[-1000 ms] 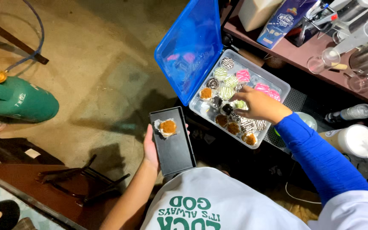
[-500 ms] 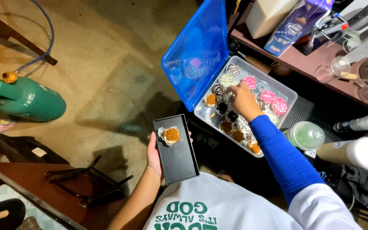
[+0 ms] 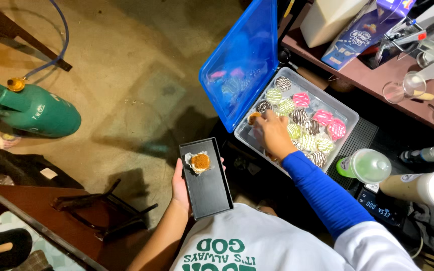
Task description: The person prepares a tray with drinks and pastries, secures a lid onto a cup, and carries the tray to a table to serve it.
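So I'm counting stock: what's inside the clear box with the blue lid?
The clear box holds round iced treats in pink, green and chocolate with white stripes. The right hand reaches in near a brown one, and hand and sleeve hide those beneath.

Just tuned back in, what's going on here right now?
A person's left hand holds a black tray from below; one brown pastry on paper sits at its far end. The right hand is down in a clear box of iced pastries, fingers around a brown one at the box's near corner. The blue lid stands open.
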